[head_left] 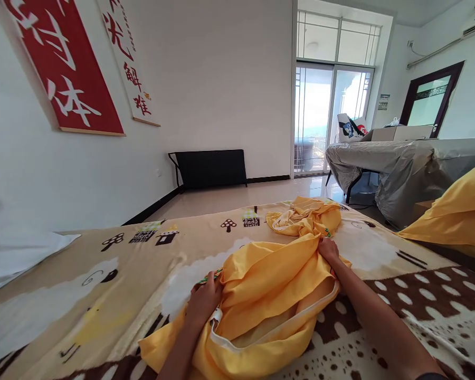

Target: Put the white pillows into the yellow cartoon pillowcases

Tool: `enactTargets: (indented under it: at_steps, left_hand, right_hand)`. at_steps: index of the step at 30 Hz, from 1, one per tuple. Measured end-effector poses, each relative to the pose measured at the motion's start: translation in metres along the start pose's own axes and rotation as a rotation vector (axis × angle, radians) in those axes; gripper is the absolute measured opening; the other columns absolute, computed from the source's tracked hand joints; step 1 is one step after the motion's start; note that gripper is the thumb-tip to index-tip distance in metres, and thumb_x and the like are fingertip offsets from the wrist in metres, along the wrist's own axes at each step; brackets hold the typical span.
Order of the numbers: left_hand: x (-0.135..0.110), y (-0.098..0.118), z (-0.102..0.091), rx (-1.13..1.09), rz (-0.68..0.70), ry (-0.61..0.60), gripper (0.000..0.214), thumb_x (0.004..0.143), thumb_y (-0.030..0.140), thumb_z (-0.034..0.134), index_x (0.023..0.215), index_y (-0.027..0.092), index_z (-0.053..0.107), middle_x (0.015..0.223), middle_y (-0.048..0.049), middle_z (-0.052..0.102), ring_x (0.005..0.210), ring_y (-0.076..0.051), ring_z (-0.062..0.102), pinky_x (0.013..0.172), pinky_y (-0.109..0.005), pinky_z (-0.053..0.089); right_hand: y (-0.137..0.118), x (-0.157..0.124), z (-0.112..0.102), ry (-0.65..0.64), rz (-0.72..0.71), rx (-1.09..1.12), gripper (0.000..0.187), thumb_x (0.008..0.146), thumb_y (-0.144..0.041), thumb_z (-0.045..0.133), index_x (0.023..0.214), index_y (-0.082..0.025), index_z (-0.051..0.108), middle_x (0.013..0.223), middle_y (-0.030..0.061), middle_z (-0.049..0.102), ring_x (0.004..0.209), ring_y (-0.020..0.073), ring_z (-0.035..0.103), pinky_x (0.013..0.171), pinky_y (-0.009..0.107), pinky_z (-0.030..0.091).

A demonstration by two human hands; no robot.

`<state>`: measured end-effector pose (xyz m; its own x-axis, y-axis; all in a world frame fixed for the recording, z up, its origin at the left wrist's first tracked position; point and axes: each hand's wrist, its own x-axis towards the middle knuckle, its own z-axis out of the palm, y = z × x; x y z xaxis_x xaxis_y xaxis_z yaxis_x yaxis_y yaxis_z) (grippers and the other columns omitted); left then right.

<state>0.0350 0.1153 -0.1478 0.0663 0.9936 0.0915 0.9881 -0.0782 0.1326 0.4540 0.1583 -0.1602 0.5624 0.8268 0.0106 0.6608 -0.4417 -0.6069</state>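
A yellow pillowcase (pixel 271 279) lies bunched in front of me, its opening towards me and edged with a white zipper strip. My left hand (pixel 206 295) is closed on its left side, where a bit of green patterned trim shows. At the upper right corner, my right hand (pixel 328 250) grips the same cloth with curled fingers. Just beyond it, a second crumpled yellow cloth (pixel 303 216) rests on the patterned blanket (pixel 138 279). The inside of the pillowcase is only partly visible.
A yellow pillow (pixel 455 211) sits at the right edge, and a white pillow or cloth (pixel 19 258) at the left. Beyond the bed, a black panel with legs (pixel 211 169) leans against the wall. A plastic-covered table (pixel 404 163) holds boxes (pixel 399 133).
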Motion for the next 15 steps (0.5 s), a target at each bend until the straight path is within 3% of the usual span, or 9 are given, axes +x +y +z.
enactTargets:
  at_steps: [10,15]
  left_hand:
    - [-0.001,0.006,0.008,0.046,-0.018,-0.026,0.046,0.087,0.020,0.032,0.130,0.009,0.042,0.096,-0.0148,0.072,0.102,-0.029,0.063,0.098,-0.044,0.029]
    - [0.002,0.007,0.014,0.039,-0.053,-0.037,0.050,0.084,0.021,0.035,0.132,0.011,0.043,0.096,-0.0134,0.072,0.106,-0.031,0.059,0.099,-0.044,0.027]
  right_hand:
    - [-0.071,0.063,0.070,-0.042,-0.163,-0.070,0.033,0.091,-0.035,0.055,0.119,-0.017,0.055,0.119,0.0085,0.057,0.102,0.0196,0.059,0.085,0.040,0.051]
    - [-0.115,0.083,0.099,-0.089,-0.332,-0.049,0.032,0.091,-0.035,0.055,0.118,-0.018,0.056,0.119,0.0082,0.057,0.102,0.0194,0.059,0.086,0.039,0.051]
